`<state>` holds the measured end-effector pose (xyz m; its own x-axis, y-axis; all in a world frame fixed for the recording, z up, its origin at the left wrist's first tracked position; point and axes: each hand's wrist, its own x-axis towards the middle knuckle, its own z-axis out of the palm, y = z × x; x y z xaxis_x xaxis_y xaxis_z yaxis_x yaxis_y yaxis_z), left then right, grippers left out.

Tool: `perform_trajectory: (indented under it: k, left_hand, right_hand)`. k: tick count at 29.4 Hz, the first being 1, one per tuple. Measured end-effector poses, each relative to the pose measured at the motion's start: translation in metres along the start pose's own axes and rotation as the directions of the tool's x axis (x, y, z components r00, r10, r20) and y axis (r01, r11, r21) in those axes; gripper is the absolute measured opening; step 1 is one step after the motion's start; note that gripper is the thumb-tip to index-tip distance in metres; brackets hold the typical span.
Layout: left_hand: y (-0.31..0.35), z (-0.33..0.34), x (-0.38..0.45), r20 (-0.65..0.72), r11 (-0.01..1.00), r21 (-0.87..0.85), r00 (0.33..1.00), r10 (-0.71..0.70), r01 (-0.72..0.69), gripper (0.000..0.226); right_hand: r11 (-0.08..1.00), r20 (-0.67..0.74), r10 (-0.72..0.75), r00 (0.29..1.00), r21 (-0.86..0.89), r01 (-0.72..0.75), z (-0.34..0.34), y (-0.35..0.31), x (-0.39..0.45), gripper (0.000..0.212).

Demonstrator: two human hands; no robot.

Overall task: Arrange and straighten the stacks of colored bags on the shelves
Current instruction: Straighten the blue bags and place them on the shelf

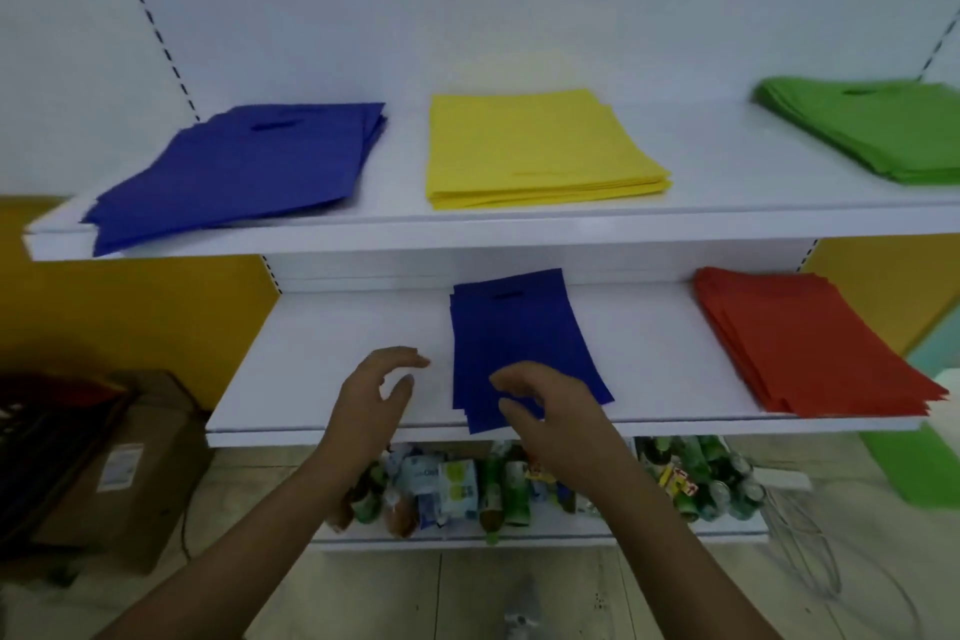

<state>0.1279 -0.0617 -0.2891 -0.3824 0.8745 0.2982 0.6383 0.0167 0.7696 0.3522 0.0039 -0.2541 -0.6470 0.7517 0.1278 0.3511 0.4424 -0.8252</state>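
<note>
Nearest us, at 6 o'clock, our two forearms reach up from the bottom edge, their elbows cut off. The left hand (375,395) hovers over the bare lower shelf (332,359), its grip loosely spread and holding nothing. The right hand (545,411) sits at the near end of the small blue stack (519,333), fingers relaxed and curved; we cannot tell whether they touch it, and they hide its near corner, which overhangs the shelf lip. At 3 o'clock lies the fanned red stack (800,338). Beneath, bottles and packets (467,483) are half hidden and blurred. Farther up, the upper shelf (405,229) carries a skewed large blue stack (244,166) at 10, a yellow stack (535,146) at 12, and a green stack (878,130) cut off at 2.
</note>
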Motion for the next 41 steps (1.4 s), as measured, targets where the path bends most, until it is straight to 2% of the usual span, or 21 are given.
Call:
perform_trajectory:
  k: [5, 10, 14, 17, 20, 23, 25, 29, 31, 36, 39, 41]
  left_hand:
    - [0.041, -0.107, -0.016, -0.096, 0.999, -0.048, 0.995, 0.016, -0.02, 0.034]
    - [0.054, -0.192, 0.001, -0.247, 0.989, -0.139, 0.966, -0.077, 0.044, 0.028]
    - [0.043, -0.24, 0.042, -0.345, 0.993, -0.1, 0.938, 0.023, -0.061, 0.027]
    - [0.027, -0.267, 0.087, -0.362, 0.997, -0.02, 0.931, 0.058, -0.07, 0.026]
    - [0.013, -0.288, 0.135, -0.262, 0.987, 0.153, 0.965, -0.002, 0.043, 0.031]
    - [-0.004, -0.297, 0.17, -0.043, 0.876, 0.432, 0.975, -0.219, 0.215, 0.051]
    - [-0.015, -0.295, 0.183, 0.076, 0.778, 0.591, 0.945, -0.318, 0.214, 0.055]
    - [-0.029, -0.29, 0.209, 0.13, 0.664, 0.74, 0.945, -0.301, 0.11, 0.057]
    - [-0.024, -0.284, 0.211, 0.155, 0.691, 0.716, 0.944, -0.29, 0.095, 0.056]
    - [-0.01, -0.279, 0.213, 0.169, 0.857, 0.503, 0.959, -0.229, 0.116, 0.06]
    - [-0.009, -0.283, 0.211, 0.118, 0.952, 0.26, 0.973, -0.199, 0.163, 0.06]
    - [-0.011, -0.288, 0.211, 0.056, 0.975, -0.028, 0.974, -0.221, 0.223, 0.05]
  right_hand:
    - [0.995, 0.03, -0.102, 0.994, 0.023, 0.101, 0.007, -0.1, 0.0, 0.027]
    - [0.985, 0.006, -0.172, 0.985, -0.022, 0.172, 0.021, -0.165, 0.038, 0.028]
    - [0.982, -0.046, -0.184, 0.982, -0.056, 0.182, 0.03, -0.196, 0.097, 0.026]
    - [0.975, -0.122, -0.201, 0.972, -0.125, 0.186, 0.036, -0.21, 0.16, 0.026]
    - [0.96, -0.187, -0.178, 0.966, -0.25, 0.128, 0.042, -0.21, 0.222, 0.027]
    - [0.893, -0.17, -0.042, 0.984, -0.449, -0.039, 0.05, -0.199, 0.264, 0.037]
    - [0.838, -0.156, 0.054, 0.986, -0.53, -0.13, 0.055, -0.194, 0.276, 0.042]
    - [0.856, -0.239, 0.04, 0.97, -0.493, -0.157, 0.059, -0.192, 0.292, 0.039]
    - [0.866, -0.25, 0.047, 0.967, -0.473, -0.164, 0.059, -0.192, 0.292, 0.039]
    - [0.893, -0.285, 0.104, 0.953, -0.396, -0.216, 0.053, -0.19, 0.291, 0.035]
    - [0.891, -0.337, 0.009, 0.941, -0.424, -0.16, 0.05, -0.186, 0.291, 0.029]
    - [0.92, -0.35, -0.034, 0.936, -0.378, -0.107, 0.049, -0.184, 0.289, 0.027]
